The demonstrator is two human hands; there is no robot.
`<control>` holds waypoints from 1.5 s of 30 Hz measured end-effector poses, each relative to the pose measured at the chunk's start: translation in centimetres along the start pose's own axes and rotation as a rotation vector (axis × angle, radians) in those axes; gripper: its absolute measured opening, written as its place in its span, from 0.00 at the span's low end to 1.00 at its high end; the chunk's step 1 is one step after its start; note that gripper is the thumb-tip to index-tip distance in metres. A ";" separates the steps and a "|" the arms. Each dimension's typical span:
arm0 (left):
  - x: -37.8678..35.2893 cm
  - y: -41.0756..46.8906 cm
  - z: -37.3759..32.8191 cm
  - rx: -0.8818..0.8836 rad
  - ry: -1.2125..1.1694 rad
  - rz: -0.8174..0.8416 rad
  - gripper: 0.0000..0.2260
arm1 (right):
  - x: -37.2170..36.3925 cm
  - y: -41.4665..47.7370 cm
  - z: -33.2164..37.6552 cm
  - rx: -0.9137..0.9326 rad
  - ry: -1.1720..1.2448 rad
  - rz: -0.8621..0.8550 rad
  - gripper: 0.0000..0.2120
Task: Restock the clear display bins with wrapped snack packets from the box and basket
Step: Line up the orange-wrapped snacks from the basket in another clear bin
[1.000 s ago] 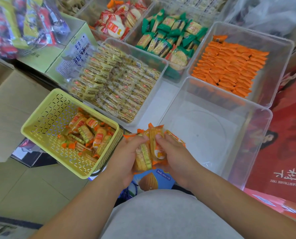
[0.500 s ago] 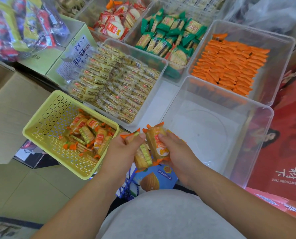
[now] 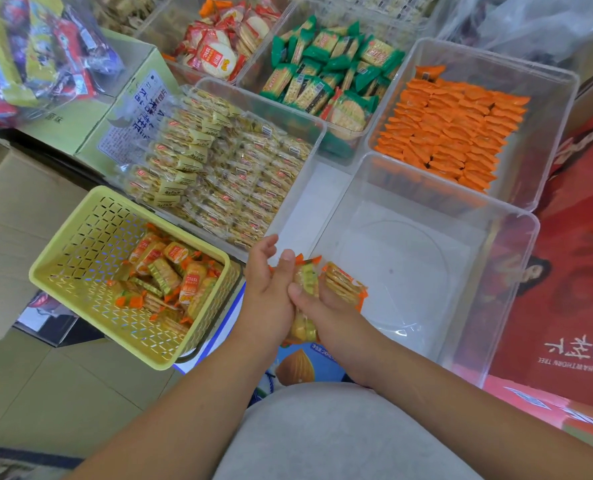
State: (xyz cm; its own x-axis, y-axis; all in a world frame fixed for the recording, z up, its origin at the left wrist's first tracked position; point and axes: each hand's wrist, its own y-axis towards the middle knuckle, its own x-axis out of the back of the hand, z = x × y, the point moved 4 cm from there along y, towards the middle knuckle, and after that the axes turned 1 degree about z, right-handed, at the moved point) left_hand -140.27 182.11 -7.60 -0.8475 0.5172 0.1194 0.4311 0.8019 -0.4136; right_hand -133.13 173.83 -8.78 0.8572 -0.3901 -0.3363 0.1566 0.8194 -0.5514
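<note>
Between my hands is a bunch of orange-wrapped cracker packets [image 3: 336, 282], held at the near left corner of an empty clear bin [image 3: 496, 306]. My right hand [image 3: 319, 306] grips the bunch from below. My left hand [image 3: 265, 282] presses against its left side with fingers partly spread. To the left sits a yellow slotted basket [image 3: 80, 251] with several more of the same packets [image 3: 170, 278] inside.
Clear bins behind hold pale yellow packets [image 3: 219, 174], green packets [image 3: 326, 71], orange packets [image 3: 451, 133] and red-white packets [image 3: 219, 50]. A green carton [image 3: 80, 133] and brown cardboard [image 3: 18, 216] lie left. A red box [image 3: 572, 271] flanks the right.
My hands have come together and risen slightly toward the empty bin's corner. The packets that were split between both hands are now gathered into one bunch.
</note>
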 end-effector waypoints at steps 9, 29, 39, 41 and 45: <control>0.0 1.7 4.0 0.210 0.265 0.227 0.30 | 11.2 2.5 1.3 0.214 -0.408 -0.591 0.16; 0.4 2.2 7.7 0.331 0.316 0.382 0.32 | 16.8 10.5 -2.7 -0.199 -1.347 -0.383 0.38; 0.0 2.4 7.8 0.357 0.323 0.413 0.40 | 14.7 10.8 -3.3 -0.343 -1.155 -0.283 0.39; 0.0 2.5 7.8 0.364 0.328 0.413 0.43 | 14.7 11.0 -3.3 -0.325 -1.152 -0.267 0.39; 0.1 2.0 7.1 0.361 0.322 0.406 0.38 | 15.0 10.7 -3.2 -0.295 -1.184 -0.232 0.41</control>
State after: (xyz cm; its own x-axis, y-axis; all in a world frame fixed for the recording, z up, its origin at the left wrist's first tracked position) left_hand -141.70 181.71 -14.81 -0.4785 0.8682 0.1314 0.5198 0.4007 -0.7545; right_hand -120.21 175.40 -22.18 0.7632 0.2318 0.6032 0.3784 0.5964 -0.7079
